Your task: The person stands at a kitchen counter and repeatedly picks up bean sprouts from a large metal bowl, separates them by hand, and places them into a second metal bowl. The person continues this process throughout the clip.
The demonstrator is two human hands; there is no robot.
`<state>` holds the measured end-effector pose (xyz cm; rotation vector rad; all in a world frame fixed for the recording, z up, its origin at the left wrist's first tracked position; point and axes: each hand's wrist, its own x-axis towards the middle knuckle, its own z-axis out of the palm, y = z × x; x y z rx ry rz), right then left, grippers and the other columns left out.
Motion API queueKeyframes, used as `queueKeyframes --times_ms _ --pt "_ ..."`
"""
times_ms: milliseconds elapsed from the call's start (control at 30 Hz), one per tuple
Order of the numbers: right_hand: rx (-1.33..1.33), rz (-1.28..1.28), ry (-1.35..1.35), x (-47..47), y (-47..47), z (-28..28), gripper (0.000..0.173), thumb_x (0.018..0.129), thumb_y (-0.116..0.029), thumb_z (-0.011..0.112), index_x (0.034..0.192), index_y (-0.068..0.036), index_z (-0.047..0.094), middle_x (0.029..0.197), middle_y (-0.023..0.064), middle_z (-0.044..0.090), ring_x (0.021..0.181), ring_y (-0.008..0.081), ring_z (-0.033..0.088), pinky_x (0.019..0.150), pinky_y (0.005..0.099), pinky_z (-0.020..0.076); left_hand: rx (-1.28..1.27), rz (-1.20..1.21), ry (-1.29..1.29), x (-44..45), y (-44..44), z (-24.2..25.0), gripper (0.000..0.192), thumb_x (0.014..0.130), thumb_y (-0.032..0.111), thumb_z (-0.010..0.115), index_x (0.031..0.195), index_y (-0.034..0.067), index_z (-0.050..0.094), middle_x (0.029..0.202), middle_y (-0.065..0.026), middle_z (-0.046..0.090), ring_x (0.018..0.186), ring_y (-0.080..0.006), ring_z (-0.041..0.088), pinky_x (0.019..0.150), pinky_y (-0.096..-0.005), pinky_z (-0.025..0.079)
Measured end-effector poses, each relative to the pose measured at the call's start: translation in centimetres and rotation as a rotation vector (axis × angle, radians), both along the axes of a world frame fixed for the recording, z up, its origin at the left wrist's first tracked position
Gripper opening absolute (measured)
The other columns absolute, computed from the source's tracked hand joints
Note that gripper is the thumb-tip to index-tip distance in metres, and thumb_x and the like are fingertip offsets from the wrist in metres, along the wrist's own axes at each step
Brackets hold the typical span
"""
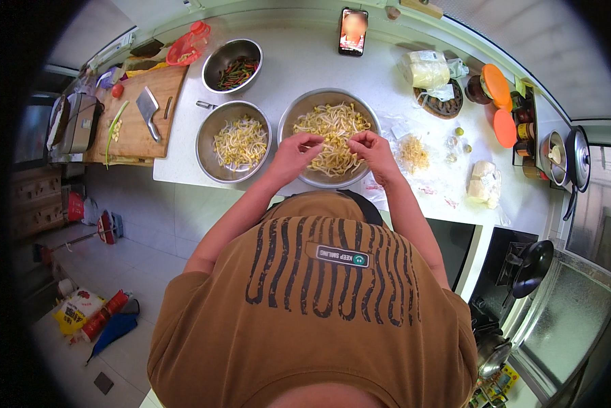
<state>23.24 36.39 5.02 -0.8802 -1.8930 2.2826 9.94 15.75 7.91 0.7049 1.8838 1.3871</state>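
Note:
Both hands hover over a large steel bowl [288, 107] heaped with soybean sprouts [336, 118]. My left hand [305, 150], at the bowl's left side, has its thumb and forefinger curled near each other; whether a sprout lies between them is too small to tell. Across from it, my right hand [369, 150] has thumb and forefinger close together over the sprouts, and its grip is also unclear. A second steel bowl [201, 145] with more sprouts stands to the left. Right of the large bowl, a small pile of thin sprout roots [413, 154] lies on a plastic bag [387, 188].
A steel bowl [208, 64] of red and green chilies stands behind. The wooden cutting board [155, 81] at left bears a cleaver [147, 106], a green onion and garlic. A phone [353, 31] leans at the back. Wrapped tofu-like blocks, jars and orange lids are at right.

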Motion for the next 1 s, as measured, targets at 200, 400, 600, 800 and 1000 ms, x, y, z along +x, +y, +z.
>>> queueKeyframes --times_ms 200,400,600,800,1000 --pt "-0.446 -0.116 0.088 -0.2 -1.2 0.8 0.015 0.091 -0.012 0.074 0.101 -0.005 0.066 0.088 0.0025 0.068 0.080 0.0095 0.064 0.070 0.0237 0.0503 0.099 0.042 -0.610 0.8 2.6 0.4 0.031 0.099 0.010 0.064 0.126 -0.005 0.060 0.116 -0.0129 0.067 0.104 -0.0230 0.069 0.092 -0.0320 0.058" --pt "-0.079 -0.066 0.135 -0.5 -2.6 1.3 0.016 0.089 -0.010 0.075 0.100 -0.002 0.067 0.090 0.0038 0.069 0.080 0.0095 0.063 0.071 0.0239 0.0501 0.164 0.086 -0.736 0.9 2.7 -0.8 0.031 0.098 0.010 0.065 0.125 -0.006 0.059 0.116 -0.0151 0.068 0.102 -0.0232 0.070 0.094 -0.0330 0.058" --pt "-0.020 -0.040 0.142 -0.7 -2.9 1.9 0.013 0.090 -0.010 0.073 0.098 -0.001 0.068 0.091 0.0038 0.069 0.080 0.0094 0.063 0.072 0.0246 0.0506 0.131 0.120 -0.713 1.1 2.7 -0.8 0.028 0.097 0.011 0.067 0.119 -0.006 0.064 0.111 -0.0129 0.070 0.100 -0.0213 0.070 0.093 -0.0325 0.058" --pt "-0.313 -0.102 0.142 -0.5 -2.2 2.2 0.016 0.095 -0.017 0.069 0.101 -0.002 0.067 0.092 0.0046 0.069 0.082 0.0099 0.063 0.074 0.0251 0.0510 0.198 0.178 -0.872 0.6 2.3 -0.4 0.026 0.098 0.010 0.063 0.118 -0.006 0.064 0.109 -0.0137 0.070 0.097 -0.0220 0.071 0.090 -0.0334 0.058" --pt "-0.281 -0.096 0.142 -0.7 -1.8 2.4 0.017 0.093 -0.014 0.071 0.104 -0.002 0.067 0.093 0.0045 0.069 0.082 0.0104 0.063 0.072 0.0260 0.0517 0.247 0.142 -0.972 0.2 2.2 -0.3 0.024 0.097 0.007 0.061 0.117 -0.007 0.062 0.107 -0.0143 0.070 0.097 -0.0236 0.071 0.090 -0.0351 0.060"
